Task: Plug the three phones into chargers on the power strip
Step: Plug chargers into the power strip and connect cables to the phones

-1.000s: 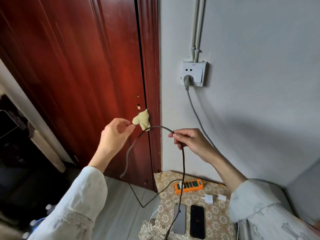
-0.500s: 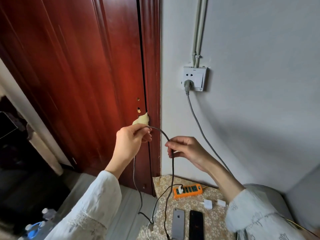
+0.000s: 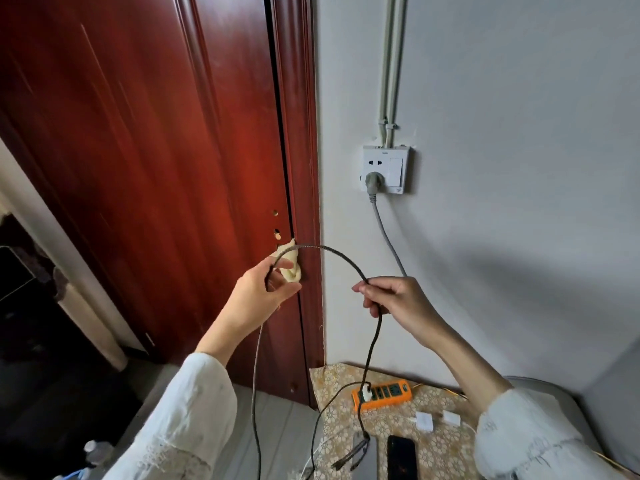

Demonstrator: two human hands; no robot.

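1. Left hand [image 3: 258, 296], right hand [image 3: 398, 299]: both pinching dark braided cable [image 3: 332, 250], now spread wider apart, arch longer.
2. Cable ends dangling above phones [image 3: 401, 453] on surface [image 3: 436, 403]; orange power strip [image 3: 382, 394] behind; plugging pending.

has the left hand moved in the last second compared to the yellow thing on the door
Yes. The left hand moved rightward: earlier left of the yellow wad, it now overlaps it.

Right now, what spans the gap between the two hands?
In the head view, an arch of dark braided cable runs from the left hand to the right hand.
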